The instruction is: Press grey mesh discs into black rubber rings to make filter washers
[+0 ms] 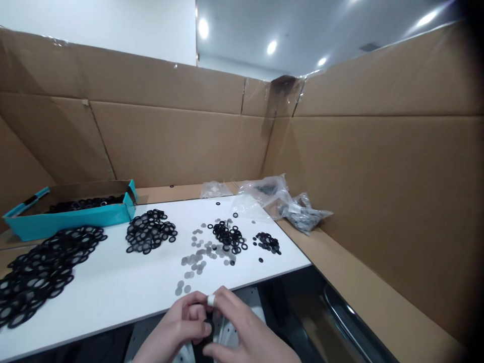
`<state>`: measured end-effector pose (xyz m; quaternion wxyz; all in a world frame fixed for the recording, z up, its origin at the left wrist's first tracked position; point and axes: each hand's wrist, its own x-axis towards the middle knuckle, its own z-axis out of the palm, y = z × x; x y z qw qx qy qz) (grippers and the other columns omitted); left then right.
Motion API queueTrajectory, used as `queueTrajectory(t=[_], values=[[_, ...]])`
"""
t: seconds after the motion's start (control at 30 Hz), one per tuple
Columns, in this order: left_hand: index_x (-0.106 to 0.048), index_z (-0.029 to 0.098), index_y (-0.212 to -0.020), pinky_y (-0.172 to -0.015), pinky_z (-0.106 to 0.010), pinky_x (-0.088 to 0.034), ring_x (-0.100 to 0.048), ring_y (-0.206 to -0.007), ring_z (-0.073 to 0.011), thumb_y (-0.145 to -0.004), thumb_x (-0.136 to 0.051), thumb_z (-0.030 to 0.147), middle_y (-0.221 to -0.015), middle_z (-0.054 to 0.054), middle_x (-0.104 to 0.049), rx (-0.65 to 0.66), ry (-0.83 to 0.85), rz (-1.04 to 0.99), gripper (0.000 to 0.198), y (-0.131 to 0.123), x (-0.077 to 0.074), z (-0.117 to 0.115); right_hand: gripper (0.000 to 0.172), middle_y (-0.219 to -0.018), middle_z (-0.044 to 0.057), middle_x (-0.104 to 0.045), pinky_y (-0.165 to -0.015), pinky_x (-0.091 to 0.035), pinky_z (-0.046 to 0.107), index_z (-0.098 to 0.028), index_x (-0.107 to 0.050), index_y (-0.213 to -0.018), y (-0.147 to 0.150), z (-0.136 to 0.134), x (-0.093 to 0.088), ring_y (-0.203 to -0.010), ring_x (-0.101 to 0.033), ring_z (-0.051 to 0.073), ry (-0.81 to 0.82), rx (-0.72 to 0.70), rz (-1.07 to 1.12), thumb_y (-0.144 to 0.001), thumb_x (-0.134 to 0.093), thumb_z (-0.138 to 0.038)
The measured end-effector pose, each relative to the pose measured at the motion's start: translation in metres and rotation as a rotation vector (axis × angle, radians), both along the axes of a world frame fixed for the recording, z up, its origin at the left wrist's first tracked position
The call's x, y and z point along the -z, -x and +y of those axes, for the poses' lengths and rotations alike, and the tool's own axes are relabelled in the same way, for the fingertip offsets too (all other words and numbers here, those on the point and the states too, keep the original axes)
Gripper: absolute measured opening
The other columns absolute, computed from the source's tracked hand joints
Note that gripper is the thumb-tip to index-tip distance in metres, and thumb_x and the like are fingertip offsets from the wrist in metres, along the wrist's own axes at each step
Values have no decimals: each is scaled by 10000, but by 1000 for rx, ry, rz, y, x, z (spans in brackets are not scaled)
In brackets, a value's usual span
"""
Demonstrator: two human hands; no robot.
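Observation:
At the bottom centre, just off the white board's front edge, my left hand [180, 325] has its fingers curled around something dark. Close against it, my right hand [242, 322] bends its thumb and index finger toward the same dark item [207, 330]. A white band [210, 300] wraps one fingertip of the right hand. What the fingers pinch is mostly hidden. Just beyond the hands, translucent grey discs [195, 258] lie scattered on the board [124, 287], with a pile of black rings [229, 236] behind them.
Small black parts [267, 243] lie at the board's right. More ring piles [150, 232] [45, 267] cover the left. A teal box [71, 222] of black parts stands at back left. Plastic bags [304, 216] lie at back right. Cardboard walls [166, 136] enclose the far and right sides.

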<state>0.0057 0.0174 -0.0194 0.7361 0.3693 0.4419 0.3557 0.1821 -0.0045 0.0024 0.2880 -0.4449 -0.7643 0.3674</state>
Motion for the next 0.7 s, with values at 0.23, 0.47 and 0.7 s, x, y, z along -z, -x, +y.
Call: queueTrajectory(t=[0.23,0.47,0.7], values=[[-614,181,-852,-550,-249,-381,-520,-569,-148,-529,-779,294,-600,25,-544,23,-4,102,380,10,11,27,289,-968,17,-548,-796,-459,275,-216,-567,-928,20,35,18,-908,-541,199,-64,-12,-66,-704,-748,-190],[-686,206,-800,-608,-285,-410,-592,-645,-225,-695,-644,346,-763,-53,-698,-277,-480,1073,180,68,-6,119,146,-1006,65,-554,-799,-463,393,-192,-525,-981,33,97,45,-948,-518,253,-227,208,-239,-854,-588,-224],[-661,103,-1075,-905,-416,-417,-553,-1042,-325,-843,-419,242,-1226,-185,-570,-270,-882,1692,364,66,-3,192,182,-1033,88,-577,-780,-482,394,-192,-576,-955,32,142,62,-947,-549,255,-328,306,-379,-852,-503,-60]])
